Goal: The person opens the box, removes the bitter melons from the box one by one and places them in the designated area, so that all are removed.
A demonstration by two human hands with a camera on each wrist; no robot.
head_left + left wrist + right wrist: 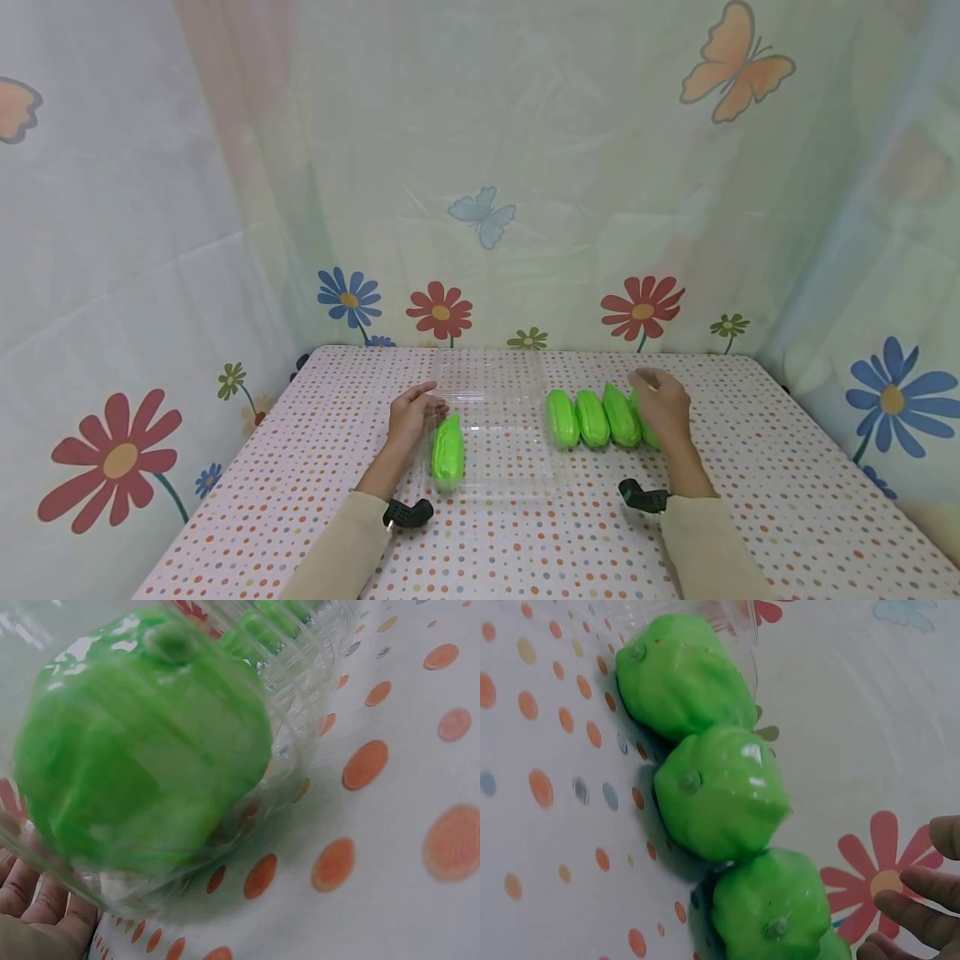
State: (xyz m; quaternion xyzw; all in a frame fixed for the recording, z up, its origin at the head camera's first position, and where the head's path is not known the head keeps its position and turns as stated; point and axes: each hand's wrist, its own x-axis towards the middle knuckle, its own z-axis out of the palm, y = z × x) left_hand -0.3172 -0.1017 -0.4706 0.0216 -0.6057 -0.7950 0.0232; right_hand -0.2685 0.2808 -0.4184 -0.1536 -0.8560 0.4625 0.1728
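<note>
A clear plastic clamshell box [498, 482] lies opened on the table, its lid [487, 367] folded back. Inside, along its left side, lies one bright green, lumpy, long vegetable [448, 454], perhaps a bitter melon; the left wrist view shows this green vegetable [142, 750] end-on through the plastic. My left hand [408, 417] is at the box's left wall, fingers [45, 900] loosely extended outside it. Several like vegetables [592, 418] stand in a row right of the box. Over the rightmost one is my right hand [663, 406], its fingers [922, 919] spread and holding nothing visible.
The table [600, 542] wears a dotted cloth. Behind and beside it hangs a curtain [480, 125] printed with flowers and butterflies. Each wrist carries a small black device, one on the left [408, 514] and one on the right [643, 497].
</note>
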